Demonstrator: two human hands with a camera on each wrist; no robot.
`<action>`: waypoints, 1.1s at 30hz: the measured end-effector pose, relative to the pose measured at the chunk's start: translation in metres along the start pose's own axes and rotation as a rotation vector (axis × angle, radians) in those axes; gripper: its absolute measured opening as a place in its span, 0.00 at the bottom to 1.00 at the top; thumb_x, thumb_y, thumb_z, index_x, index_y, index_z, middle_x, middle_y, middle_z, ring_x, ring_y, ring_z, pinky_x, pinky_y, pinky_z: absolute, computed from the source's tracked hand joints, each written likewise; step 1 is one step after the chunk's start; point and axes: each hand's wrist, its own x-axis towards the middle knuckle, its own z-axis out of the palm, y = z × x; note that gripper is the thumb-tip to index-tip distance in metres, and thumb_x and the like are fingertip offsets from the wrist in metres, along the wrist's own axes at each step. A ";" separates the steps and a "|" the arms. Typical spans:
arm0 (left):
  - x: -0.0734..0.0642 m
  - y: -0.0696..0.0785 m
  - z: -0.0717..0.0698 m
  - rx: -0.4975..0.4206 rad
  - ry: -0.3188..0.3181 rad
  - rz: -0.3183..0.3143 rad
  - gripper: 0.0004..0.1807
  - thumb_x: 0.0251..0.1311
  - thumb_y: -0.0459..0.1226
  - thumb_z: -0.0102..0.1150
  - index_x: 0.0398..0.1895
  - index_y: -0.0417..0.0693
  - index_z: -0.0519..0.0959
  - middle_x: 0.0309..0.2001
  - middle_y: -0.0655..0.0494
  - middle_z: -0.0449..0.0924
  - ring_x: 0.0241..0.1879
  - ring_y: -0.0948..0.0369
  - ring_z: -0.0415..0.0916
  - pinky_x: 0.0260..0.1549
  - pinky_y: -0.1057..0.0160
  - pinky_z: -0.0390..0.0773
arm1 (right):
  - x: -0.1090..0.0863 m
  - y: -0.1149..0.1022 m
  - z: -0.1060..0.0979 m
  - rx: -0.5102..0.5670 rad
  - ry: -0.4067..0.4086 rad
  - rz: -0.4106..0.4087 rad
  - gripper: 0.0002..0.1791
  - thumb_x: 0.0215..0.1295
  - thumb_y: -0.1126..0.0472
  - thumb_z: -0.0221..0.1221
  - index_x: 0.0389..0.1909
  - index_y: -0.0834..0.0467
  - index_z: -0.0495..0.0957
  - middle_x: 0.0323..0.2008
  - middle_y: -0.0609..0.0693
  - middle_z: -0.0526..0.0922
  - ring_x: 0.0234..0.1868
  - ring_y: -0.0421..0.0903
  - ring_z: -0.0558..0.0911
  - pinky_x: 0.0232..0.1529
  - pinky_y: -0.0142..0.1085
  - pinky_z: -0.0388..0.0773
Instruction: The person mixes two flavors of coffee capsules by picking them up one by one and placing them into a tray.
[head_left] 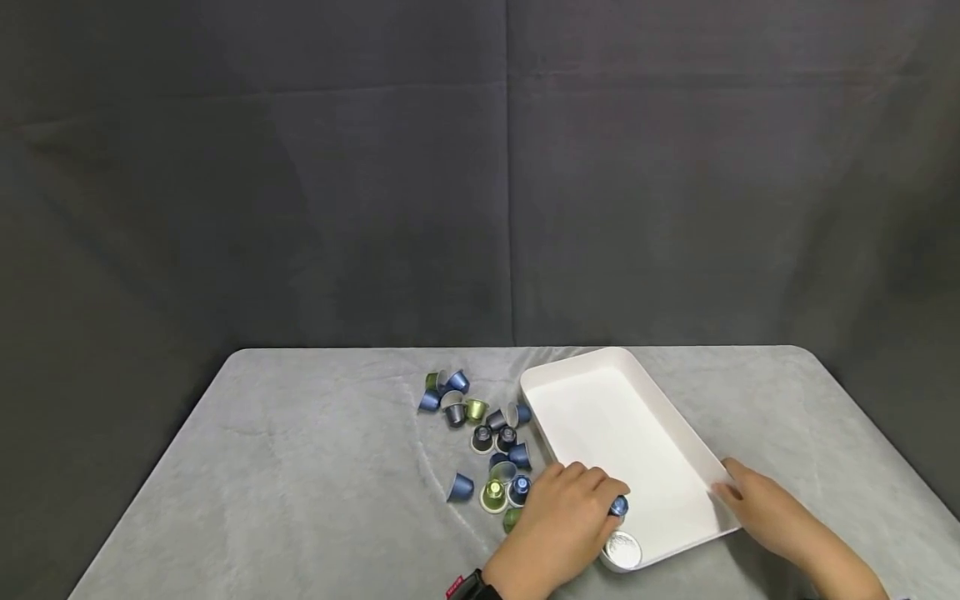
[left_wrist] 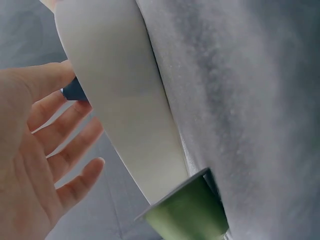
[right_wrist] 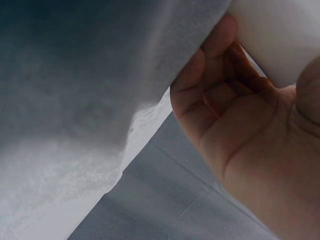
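My left hand reaches over the near left side of a white tray. Between its thumb and fingers it pinches a blue coffee capsule. In the left wrist view that blue capsule is partly hidden behind the tray wall. Another capsule lies silver lid up in the tray's near left corner. At the tray's right side, my right hand grips the wall, its thumb at the rim and its fingers outside, as the right wrist view of the hand also shows.
Several blue, black and green coffee capsules are scattered left of the tray on the grey cloth-covered table. A green capsule lies close by the tray's left wall, near my left wrist. A dark curtain hangs behind.
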 end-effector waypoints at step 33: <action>0.001 -0.015 -0.015 0.043 -0.016 -0.080 0.20 0.57 0.49 0.70 0.52 0.58 0.81 0.40 0.66 0.82 0.40 0.66 0.78 0.39 0.67 0.73 | -0.002 0.001 0.002 -0.004 0.043 -0.033 0.08 0.72 0.66 0.52 0.41 0.69 0.70 0.30 0.54 0.77 0.33 0.51 0.73 0.33 0.48 0.73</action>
